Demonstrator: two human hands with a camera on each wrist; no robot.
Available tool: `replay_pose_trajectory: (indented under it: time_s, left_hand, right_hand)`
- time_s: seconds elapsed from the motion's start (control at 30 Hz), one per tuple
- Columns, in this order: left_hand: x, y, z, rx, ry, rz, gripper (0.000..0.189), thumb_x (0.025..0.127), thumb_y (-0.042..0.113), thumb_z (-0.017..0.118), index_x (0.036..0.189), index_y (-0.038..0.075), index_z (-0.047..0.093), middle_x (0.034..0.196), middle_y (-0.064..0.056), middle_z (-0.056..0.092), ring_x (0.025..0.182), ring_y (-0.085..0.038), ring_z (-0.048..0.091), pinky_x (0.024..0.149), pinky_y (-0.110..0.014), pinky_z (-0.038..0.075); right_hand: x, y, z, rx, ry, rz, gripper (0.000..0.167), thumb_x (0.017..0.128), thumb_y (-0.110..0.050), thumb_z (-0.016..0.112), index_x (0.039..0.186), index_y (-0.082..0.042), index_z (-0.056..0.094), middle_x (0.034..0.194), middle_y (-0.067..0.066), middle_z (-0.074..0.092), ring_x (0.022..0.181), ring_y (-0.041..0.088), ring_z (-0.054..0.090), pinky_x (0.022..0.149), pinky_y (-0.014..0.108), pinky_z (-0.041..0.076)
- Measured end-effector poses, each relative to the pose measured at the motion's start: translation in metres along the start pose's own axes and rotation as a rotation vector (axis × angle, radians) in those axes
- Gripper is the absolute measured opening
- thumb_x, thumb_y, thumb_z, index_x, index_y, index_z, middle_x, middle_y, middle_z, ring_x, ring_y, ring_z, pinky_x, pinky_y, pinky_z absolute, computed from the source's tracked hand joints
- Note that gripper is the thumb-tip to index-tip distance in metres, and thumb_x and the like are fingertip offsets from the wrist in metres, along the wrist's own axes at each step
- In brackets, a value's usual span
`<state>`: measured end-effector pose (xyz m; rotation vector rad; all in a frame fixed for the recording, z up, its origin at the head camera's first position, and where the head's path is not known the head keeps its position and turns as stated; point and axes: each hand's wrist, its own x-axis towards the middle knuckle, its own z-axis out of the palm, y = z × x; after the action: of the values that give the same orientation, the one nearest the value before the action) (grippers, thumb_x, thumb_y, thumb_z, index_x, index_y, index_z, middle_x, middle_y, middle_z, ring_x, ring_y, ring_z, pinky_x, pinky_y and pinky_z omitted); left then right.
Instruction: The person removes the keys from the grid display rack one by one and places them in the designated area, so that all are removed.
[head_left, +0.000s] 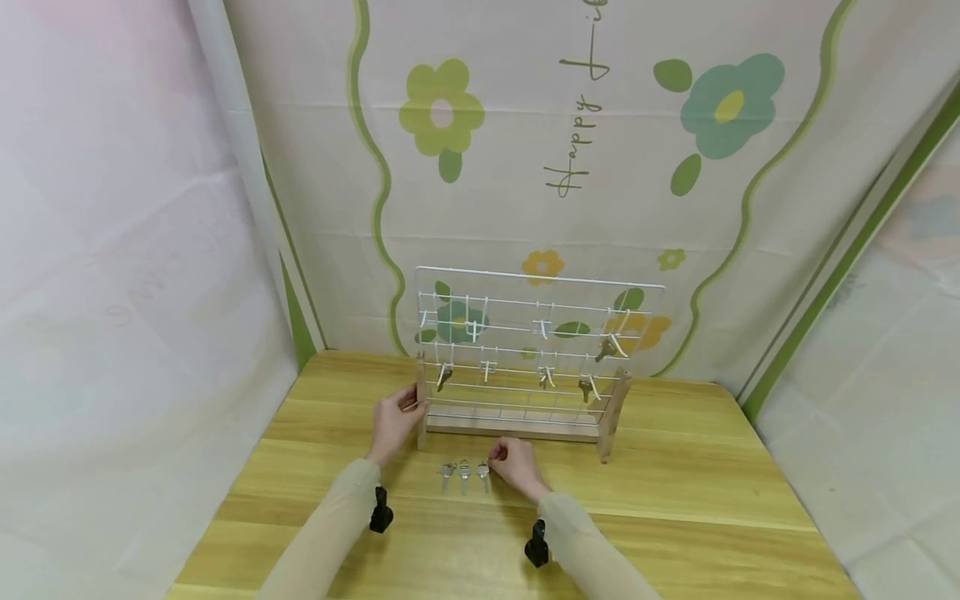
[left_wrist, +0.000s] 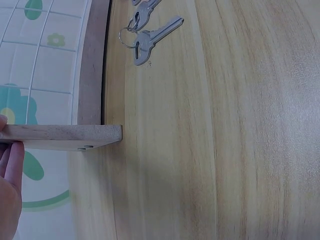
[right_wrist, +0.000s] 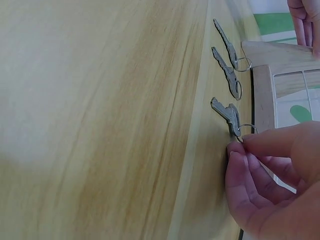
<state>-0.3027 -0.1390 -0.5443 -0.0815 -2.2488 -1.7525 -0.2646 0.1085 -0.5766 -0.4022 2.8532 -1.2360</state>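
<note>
My left hand (head_left: 393, 423) holds the left wooden upright (head_left: 422, 408) of a white wire rack. In the left wrist view its thumb and fingers lie on opposite sides of that board (left_wrist: 60, 133). Low in front of the rack, my right hand (head_left: 517, 467) pinches the thin metal ring (right_wrist: 247, 126) of the rightmost key (right_wrist: 229, 115) between thumb and fingertips. That silver key lies at the end of a row of three on the table. Beside it are the middle key (head_left: 464, 475) and the left key (head_left: 447, 475), each with its own ring.
Several white hooks stick out from the wire grid (head_left: 540, 277). Darker keys hang on some, such as an upper right key (head_left: 604, 350) and a lower left key (head_left: 444, 379). A wooden table (head_left: 697, 492) carries everything; a flowered cloth (head_left: 495, 217) hangs behind.
</note>
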Motion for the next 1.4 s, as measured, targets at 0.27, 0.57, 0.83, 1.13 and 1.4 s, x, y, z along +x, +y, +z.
replay_pose_trajectory:
  time_s: [0.27, 0.57, 0.83, 1.13, 1.4]
  left_hand:
    - [-0.002, -0.003, 0.0, -0.007, 0.012, 0.063, 0.042, 0.084, -0.008, 0.069, 0.124, -0.014, 0.061, 0.118, -0.035, 0.065, 0.104, -0.043, 0.07, 0.082, -0.031, 0.064]
    - [-0.004, 0.001, -0.001, 0.004, -0.022, -0.012, 0.044, 0.087, -0.002, 0.071, 0.129, -0.01, 0.06, 0.125, -0.032, 0.064, 0.112, -0.043, 0.067, 0.089, -0.038, 0.062]
    - [-0.001, 0.003, -0.001, -0.002, -0.012, -0.015, 0.044, 0.085, -0.004, 0.072, 0.127, -0.011, 0.06, 0.124, -0.032, 0.064, 0.111, -0.043, 0.067, 0.088, -0.035, 0.062]
    - [-0.002, 0.003, -0.002, 0.013, -0.015, -0.015, 0.042, 0.086, -0.006, 0.07, 0.127, -0.01, 0.061, 0.123, -0.031, 0.065, 0.111, -0.042, 0.067, 0.088, -0.034, 0.063]
    - [-0.002, 0.004, -0.002, 0.007, -0.021, -0.025, 0.043, 0.086, -0.005, 0.07, 0.128, -0.009, 0.061, 0.125, -0.03, 0.064, 0.113, -0.042, 0.067, 0.088, -0.032, 0.062]
  right_hand:
    - [-0.004, 0.003, 0.0, -0.002, -0.004, 0.01, 0.004, 0.082, 0.0, 0.072, 0.081, -0.001, 0.069, 0.075, 0.006, 0.068, 0.064, 0.007, 0.053, 0.053, 0.014, 0.045]
    - [-0.009, 0.002, -0.005, 0.028, 0.011, 0.024, 0.007, 0.08, 0.002, 0.071, 0.086, 0.001, 0.068, 0.079, 0.008, 0.068, 0.069, 0.008, 0.056, 0.057, 0.015, 0.048]
    - [-0.004, -0.003, -0.022, 0.022, 0.067, -0.005, 0.007, 0.08, 0.003, 0.071, 0.086, 0.001, 0.068, 0.082, 0.01, 0.07, 0.073, 0.014, 0.064, 0.061, 0.016, 0.056]
    - [-0.002, -0.023, -0.052, 0.056, 0.143, -0.038, 0.005, 0.085, -0.001, 0.073, 0.089, -0.001, 0.069, 0.084, 0.009, 0.071, 0.075, 0.015, 0.065, 0.062, 0.018, 0.057]
    - [-0.009, -0.05, -0.084, 0.077, 0.181, -0.002, 0.005, 0.089, -0.009, 0.072, 0.093, -0.008, 0.07, 0.09, 0.007, 0.074, 0.075, 0.015, 0.068, 0.062, 0.023, 0.058]
